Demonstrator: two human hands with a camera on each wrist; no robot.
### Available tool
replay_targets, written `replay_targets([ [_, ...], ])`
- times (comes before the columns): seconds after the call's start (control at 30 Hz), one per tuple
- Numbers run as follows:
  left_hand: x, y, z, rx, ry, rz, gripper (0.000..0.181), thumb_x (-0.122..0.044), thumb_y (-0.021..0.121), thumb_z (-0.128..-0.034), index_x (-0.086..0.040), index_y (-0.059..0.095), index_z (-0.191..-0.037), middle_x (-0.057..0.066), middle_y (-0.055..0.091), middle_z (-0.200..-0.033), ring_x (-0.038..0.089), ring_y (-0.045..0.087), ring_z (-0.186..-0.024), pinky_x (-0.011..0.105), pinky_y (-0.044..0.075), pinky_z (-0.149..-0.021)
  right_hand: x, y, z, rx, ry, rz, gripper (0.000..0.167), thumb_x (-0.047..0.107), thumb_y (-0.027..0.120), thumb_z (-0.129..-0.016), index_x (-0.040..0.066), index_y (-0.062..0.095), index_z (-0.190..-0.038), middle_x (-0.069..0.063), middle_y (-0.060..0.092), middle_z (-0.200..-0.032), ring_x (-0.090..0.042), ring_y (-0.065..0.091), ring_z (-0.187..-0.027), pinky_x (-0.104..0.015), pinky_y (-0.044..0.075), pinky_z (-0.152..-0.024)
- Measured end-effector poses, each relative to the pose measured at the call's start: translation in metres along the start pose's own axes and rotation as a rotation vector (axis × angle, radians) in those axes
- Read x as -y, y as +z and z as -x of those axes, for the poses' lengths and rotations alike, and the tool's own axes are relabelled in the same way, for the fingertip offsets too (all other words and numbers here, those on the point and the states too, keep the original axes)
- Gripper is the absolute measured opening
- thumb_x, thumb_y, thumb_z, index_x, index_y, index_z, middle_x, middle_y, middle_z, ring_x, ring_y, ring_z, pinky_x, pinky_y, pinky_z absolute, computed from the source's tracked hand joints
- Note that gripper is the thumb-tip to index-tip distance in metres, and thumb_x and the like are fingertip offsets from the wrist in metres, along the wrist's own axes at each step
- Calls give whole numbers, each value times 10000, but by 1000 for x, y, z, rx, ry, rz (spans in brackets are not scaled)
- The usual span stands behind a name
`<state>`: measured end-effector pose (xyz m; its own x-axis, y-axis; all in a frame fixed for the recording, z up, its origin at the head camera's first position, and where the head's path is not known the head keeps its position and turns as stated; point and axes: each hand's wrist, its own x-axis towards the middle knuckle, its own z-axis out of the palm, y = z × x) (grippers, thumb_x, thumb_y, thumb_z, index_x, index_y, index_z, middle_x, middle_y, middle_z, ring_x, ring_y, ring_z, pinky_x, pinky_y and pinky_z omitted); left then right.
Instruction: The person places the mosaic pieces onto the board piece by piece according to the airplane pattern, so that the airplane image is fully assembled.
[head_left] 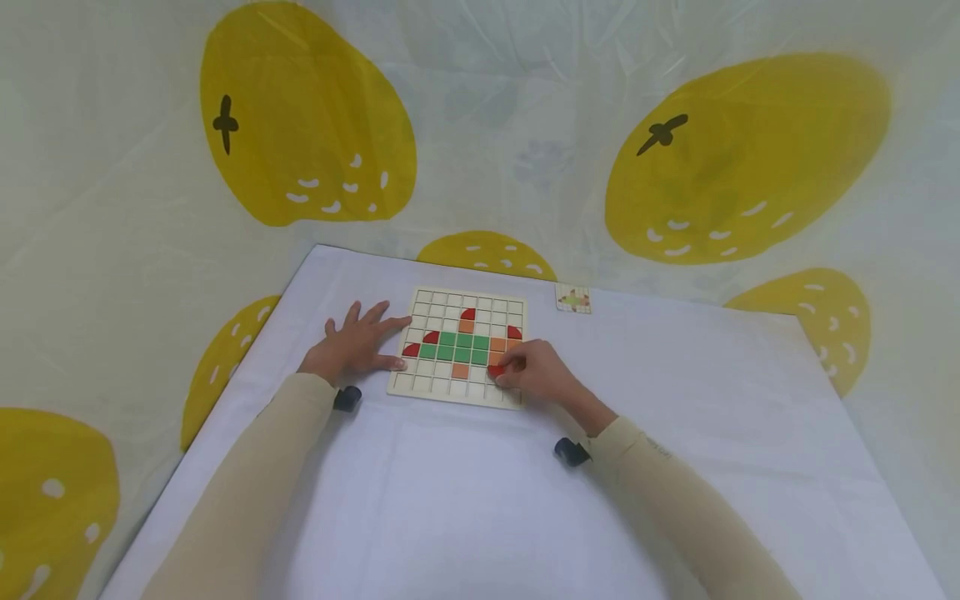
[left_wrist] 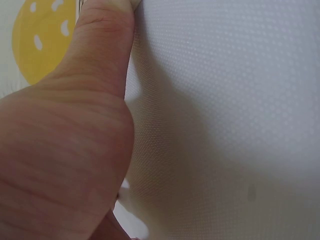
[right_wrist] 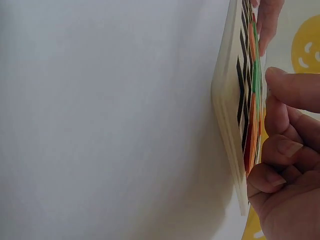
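A square wooden grid board [head_left: 401,382] lies flat, bearing green tiles [head_left: 455,347], orange tiles [head_left: 461,371] and red quarter-circle tiles [head_left: 468,314]. At its lower right, my right hand [head_left: 542,372] pinches another red quarter-circle tile [head_left: 494,371] between thumb and index finger, below the orange ones. In the right wrist view the right hand [right_wrist: 290,150] has curled fingers beside the board's edge [right_wrist: 227,125]. My left hand [head_left: 358,343] is spread, its thumb and a fingertip touching the board's left edge. In the left wrist view only its thumb [left_wrist: 100,45] and palm show clearly.
A small square picture card [head_left: 573,298] with a similar coloured figure lies at the table's far edge, right of the board. The table [head_left: 450,500] has a white cover. A curtain with yellow fruit prints [head_left: 307,117] hangs behind it.
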<state>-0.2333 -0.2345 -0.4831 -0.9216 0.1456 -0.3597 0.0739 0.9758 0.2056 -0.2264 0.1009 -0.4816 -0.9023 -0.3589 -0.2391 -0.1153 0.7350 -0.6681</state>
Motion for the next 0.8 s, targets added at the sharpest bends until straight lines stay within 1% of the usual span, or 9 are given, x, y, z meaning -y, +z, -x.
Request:
replay_targets([
  [0.13, 1, 1, -1, 8, -3, 8, 923, -654, 738, -861, -497, 246, -1626, 59, 43, -1787, 547, -35, -1599, 868, 66, -1153, 7, 5, 3, 18, 7, -17, 272, 216, 863, -860, 110, 797, -1101, -28, 705, -944, -212, 592, -906, -258, 505, -722],
  [0.2, 1, 1, -2, 12, -7, 5, 925, -660, 737, -858, -501, 243, -1625, 55, 41, -1788, 543, -34, -1602, 866, 71, -1156, 11, 8, 4, 29, 5, -22, 257, 204, 858, -862, 113, 798, -1095, -32, 698, -922, -211, 595, -895, -258, 503, -707],
  [0.47, 1, 0, -1, 30, -7, -4, 937, -668, 732, -859, -494, 232, -1631, 54, 21, -1788, 547, -41, -1599, 872, 76, -1148, 22, 21, 8, 31, -81, 8, 231, 225, 870, -856, 117, 815, -1052, 5, 687, -819, -191, 588, -835, -262, 489, -671],
  [0.67, -1, -1, 1, 16, -4, -14, 930, -664, 733, -859, -483, 246, -1631, 65, 44, -1786, 552, -20, -1597, 871, 94, -1150, 28, 30, 8, 49, -132, 5, 210, 194, 854, -862, 96, 813, -1043, -4, 657, -746, -184, 583, -801, -256, 477, -649],
  [0.8, -1, -1, 2, 3, 1, -22, 924, -663, 727, -865, -484, 242, -1631, 63, 48, -1786, 551, -11, -1598, 867, 101, -1154, 30, 34, 7, 51, -137, -3, 229, 178, 849, -862, 79, 810, -1064, -8, 655, -766, -178, 583, -798, -251, 476, -647],
])
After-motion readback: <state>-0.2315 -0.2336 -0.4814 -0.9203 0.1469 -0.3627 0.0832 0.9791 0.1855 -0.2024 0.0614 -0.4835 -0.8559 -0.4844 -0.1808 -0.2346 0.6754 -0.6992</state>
